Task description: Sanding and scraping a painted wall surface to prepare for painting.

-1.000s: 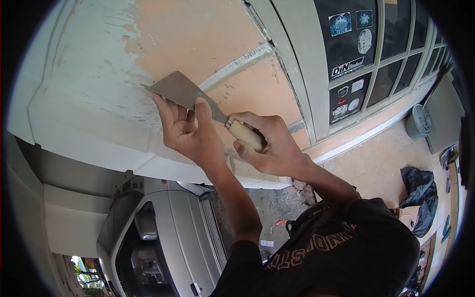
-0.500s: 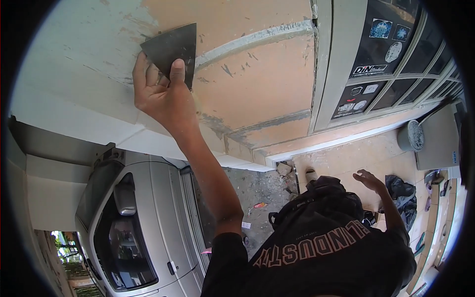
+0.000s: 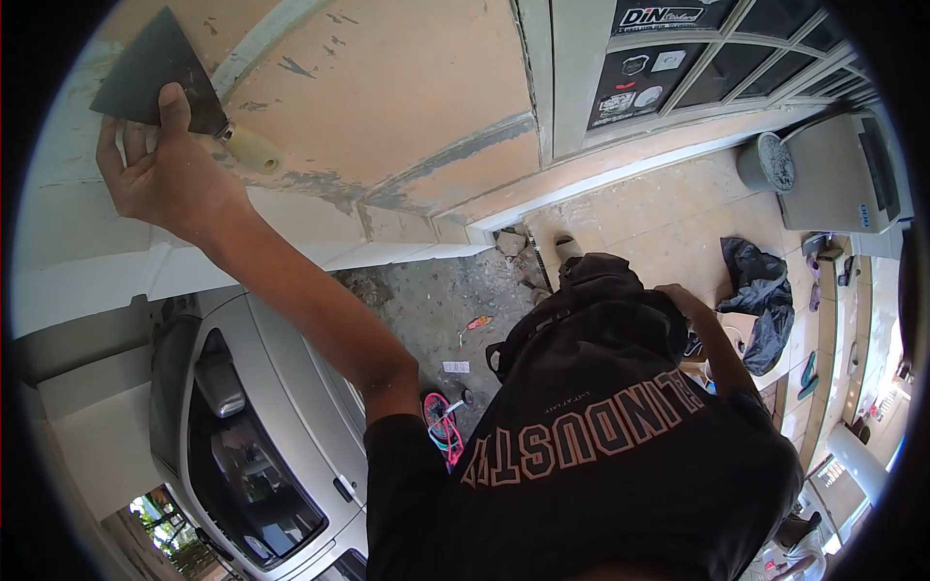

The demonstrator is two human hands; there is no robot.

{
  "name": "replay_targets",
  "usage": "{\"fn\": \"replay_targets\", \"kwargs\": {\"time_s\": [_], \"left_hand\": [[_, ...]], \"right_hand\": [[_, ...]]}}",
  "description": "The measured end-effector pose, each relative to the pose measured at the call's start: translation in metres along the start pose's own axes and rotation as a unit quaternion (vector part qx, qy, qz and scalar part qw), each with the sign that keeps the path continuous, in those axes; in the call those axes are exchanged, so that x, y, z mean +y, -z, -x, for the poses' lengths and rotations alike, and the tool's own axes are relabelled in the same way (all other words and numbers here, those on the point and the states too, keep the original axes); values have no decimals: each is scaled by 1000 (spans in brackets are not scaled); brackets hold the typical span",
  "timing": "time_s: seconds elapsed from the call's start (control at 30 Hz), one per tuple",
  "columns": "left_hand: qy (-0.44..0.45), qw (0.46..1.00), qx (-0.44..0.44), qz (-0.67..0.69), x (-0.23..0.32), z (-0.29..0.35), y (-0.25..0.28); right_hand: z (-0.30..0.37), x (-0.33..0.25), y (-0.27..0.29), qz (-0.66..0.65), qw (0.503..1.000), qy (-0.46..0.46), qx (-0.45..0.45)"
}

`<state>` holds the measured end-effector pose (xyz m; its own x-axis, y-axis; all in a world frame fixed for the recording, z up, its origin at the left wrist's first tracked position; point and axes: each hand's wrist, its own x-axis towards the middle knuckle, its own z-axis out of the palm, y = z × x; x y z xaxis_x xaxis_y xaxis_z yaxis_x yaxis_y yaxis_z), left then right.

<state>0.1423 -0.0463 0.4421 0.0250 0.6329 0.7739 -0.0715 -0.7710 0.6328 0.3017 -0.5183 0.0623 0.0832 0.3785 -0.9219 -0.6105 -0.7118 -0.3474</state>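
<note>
At the upper left my left hand (image 3: 179, 184) is closed on a wide putty knife, its thumb on the front of the dark blade (image 3: 160, 73) and its fingers behind. The pale handle (image 3: 254, 152) points away from the palm, toward the right. The blade lies close to the peach and white wall (image 3: 387, 87), which carries grey filler marks (image 3: 455, 155); whether it touches cannot be told. My right hand (image 3: 684, 302) rests against the black shirt (image 3: 601, 387) at my waist, holding nothing I can see, its fingers partly hidden.
A silver car (image 3: 281, 387) stands at the left below the wall. Right of the wall is a paned door (image 3: 639, 92) with stickers. On the floor are a grey bucket (image 3: 770, 163), a black plastic bag (image 3: 760, 290), rubble (image 3: 511, 242) and a pink bicycle (image 3: 444, 426).
My left hand has moved left with the putty knife, and its handle now shows. My right hand has come in from the side to the shirt. The view has shifted.
</note>
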Motion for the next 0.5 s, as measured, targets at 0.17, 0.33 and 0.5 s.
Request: {"fn": "replay_targets", "kwargs": {"time_s": [0.17,0.33,0.5], "left_hand": [[4,1000,-7,-25,2,1,-1],[1,1000,2,-13,-8,-1,4],[23,999,32,32,-1,13,2]], "right_hand": [[4,-22,-5,65,996,19,62],[7,-68,-15,216,964,154,32],[12,-100,-28,214,975,64,-9]]}}
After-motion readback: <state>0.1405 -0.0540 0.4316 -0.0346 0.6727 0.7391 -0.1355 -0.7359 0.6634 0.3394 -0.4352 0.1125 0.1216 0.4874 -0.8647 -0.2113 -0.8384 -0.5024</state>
